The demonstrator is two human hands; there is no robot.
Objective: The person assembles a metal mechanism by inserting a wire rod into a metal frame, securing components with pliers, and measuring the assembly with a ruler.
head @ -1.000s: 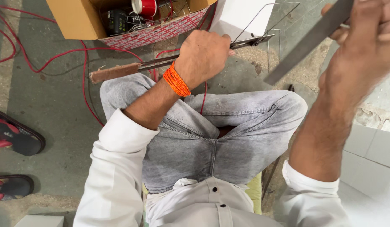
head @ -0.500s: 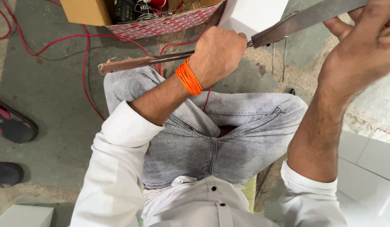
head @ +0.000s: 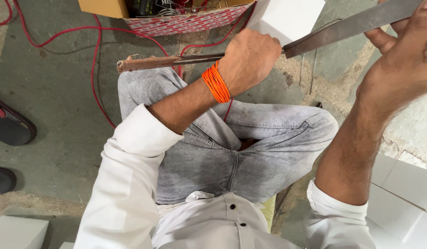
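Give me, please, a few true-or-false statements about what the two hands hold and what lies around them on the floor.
1. The left hand is closed around a long tool with a rusty handle. True.
2. An orange thread is wound round the left wrist. True.
3. The right hand is empty. False: it grips a flat metal strip.
4. The cable on the floor is blue. False: it is red.
5. The cardboard box sits on the person's lap. False: it stands on the floor.

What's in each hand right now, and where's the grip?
Left hand is closed round the middle of a long metal tool, its handle end pointing left. Right hand holds the flat grey metal strip near its upper right end.
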